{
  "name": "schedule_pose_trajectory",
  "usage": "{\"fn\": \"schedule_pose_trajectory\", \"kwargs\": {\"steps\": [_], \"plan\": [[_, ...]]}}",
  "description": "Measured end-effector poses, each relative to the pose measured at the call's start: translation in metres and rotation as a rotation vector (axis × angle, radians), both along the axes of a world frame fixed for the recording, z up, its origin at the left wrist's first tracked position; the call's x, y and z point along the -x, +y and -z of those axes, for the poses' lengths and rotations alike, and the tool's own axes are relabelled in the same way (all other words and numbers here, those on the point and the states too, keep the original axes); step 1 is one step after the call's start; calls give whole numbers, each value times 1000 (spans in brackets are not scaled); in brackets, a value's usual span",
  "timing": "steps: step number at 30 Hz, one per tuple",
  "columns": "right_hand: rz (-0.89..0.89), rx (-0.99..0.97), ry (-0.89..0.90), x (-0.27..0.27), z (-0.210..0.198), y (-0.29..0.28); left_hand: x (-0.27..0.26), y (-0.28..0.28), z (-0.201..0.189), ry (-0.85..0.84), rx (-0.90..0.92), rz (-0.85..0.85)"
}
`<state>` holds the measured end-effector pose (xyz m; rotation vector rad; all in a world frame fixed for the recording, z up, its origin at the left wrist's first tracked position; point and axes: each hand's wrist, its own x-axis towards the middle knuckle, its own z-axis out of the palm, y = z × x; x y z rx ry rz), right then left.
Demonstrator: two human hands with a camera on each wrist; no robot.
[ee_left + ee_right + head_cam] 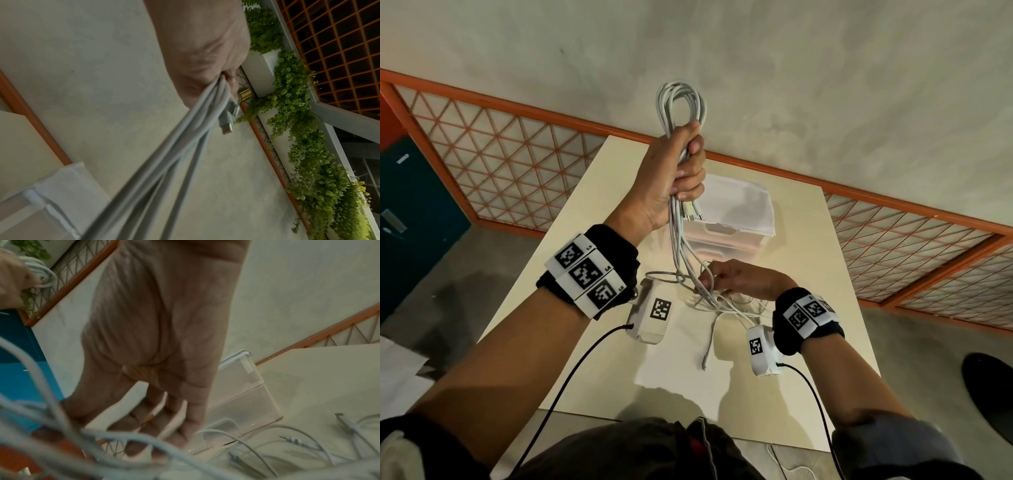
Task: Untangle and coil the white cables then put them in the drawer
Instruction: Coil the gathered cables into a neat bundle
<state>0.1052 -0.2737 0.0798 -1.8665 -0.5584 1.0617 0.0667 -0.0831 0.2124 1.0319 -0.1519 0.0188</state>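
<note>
My left hand (pixel 688 171) is raised above the table and grips a bundle of white cables (pixel 680 109), whose loops stand up out of the fist. In the left wrist view the same strands (pixel 185 129) run down from the hand (pixel 205 65), with two plug ends (pixel 226 120) hanging beside them. The strands drop into a tangle (pixel 709 301) on the cream table (pixel 808 308). There my right hand (pixel 714 279) pinches strands of the tangle, its fingers (pixel 185 426) pointing down among the cables (pixel 298 441). A translucent drawer unit (pixel 732 219) stands behind the hands, with its drawers closed.
One loose cable end (pixel 705 356) trails toward the table's near edge. An orange lattice railing (pixel 517 161) runs behind the table, and a blue cabinet (pixel 414 212) stands at the left. Green plants (pixel 308 146) hang along the wall. A black round object (pixel 989 387) lies on the floor at the right.
</note>
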Motion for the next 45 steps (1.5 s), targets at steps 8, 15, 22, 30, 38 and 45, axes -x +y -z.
{"fn": "schedule_pose_trajectory", "kwargs": {"steps": [8, 15, 22, 30, 38, 45], "plan": [[457, 376, -499, -24, 33, -29, 8, 2, -12, 16, 29, 141], [773, 606, -301, -23, 72, -70, 12, 2, -16, 13, 9, 267], [1143, 11, -4, -21, 46, -63, 11, 0, -3, 31, -155, 356], [944, -477, 78, -23, -17, -16, 9, -7, 20, 57, -229, 309], [974, -797, 196, -31, -50, -3, 8, -9, 39, 78, -297, 327], [1109, -753, -51, -30, -43, -26, 5, 5, 38, 76, -406, 350]]}}
